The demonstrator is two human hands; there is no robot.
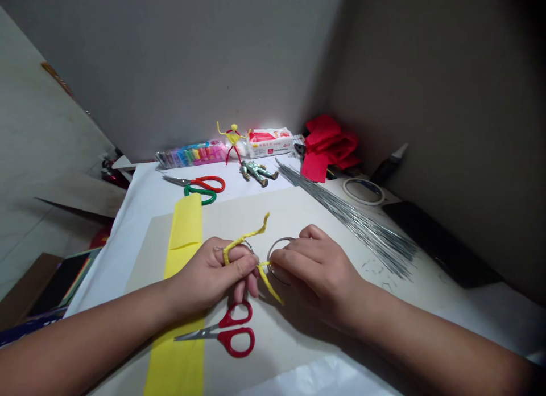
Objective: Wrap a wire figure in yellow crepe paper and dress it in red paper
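My left hand [217, 273] is closed in a pinch on a wire figure [247, 239] partly wrapped in yellow paper; one wrapped limb sticks up and away from me. My right hand [309, 265] pinches the same figure from the right, its fingers pressed on the yellow wrap where a bare wire loop [277, 248] curves beside them. A short yellow tail [269, 285] hangs down between the hands. Red-handled scissors [228, 333] lie on the grey card [298, 214] just below my hands, partly on a long yellow paper strip [181, 305].
A bundle of thin metal wires [354, 219] fans out at right. Farther back are red-and-green scissors [200, 185], a green wrapped figure [258, 172], a yellow figure [232, 137], a clay pack [191, 154], a white box [269, 141], red paper [328, 145], a tape roll [363, 190] and a glue bottle [388, 165].
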